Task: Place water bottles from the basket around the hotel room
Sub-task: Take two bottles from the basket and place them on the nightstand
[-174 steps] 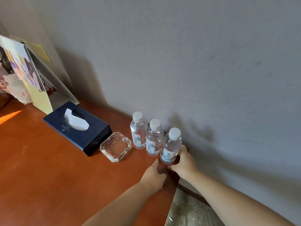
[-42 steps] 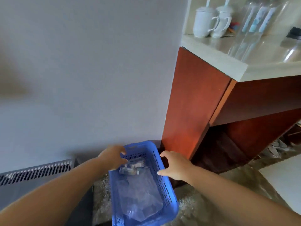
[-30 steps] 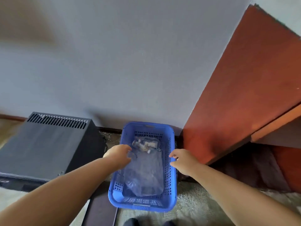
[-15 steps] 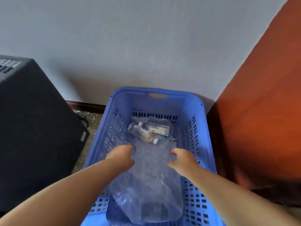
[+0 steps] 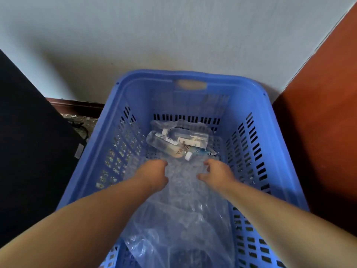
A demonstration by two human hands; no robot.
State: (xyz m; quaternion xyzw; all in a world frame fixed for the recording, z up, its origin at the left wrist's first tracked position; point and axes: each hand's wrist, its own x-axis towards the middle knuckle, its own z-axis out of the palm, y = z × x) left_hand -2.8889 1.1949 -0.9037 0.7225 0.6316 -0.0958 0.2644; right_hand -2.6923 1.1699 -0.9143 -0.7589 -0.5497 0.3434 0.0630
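Plain grey wall (image 5: pixel 173 31) ahead, dark skirting board (image 5: pixel 77 106) at its foot. A blue plastic basket (image 5: pixel 257 120) sits on the floor against it, slotted sides, handle cut-out in the far rim.

Both arms reach down into the basket. Left hand (image 5: pixel 154 175): fingers curled under, loosely bunched, resting on or just above a clear plastic bag (image 5: pixel 183 219); the view does not show whether it pinches the plastic. Right hand (image 5: pixel 217 172): fingers spread and slightly bent, unclenched, nothing in it, hovering over the same bag. The two hands sit side by side with a gap between them.

Just beyond the fingertips, near the far end of the basket floor, lie the water bottles (image 5: pixel 173 145). Two seem to be there, on their sides, white caps, pale labels, one crossing in front of the other, wrapped in or lying on the crumpled plastic. Neither hand touches them.

The bag spreads along the basket bottom toward the near rim.

Left of the basket: a large black box (image 5: pixel 32 151). Right: a reddish-brown wooden panel (image 5: pixel 318 122), close against the basket side.
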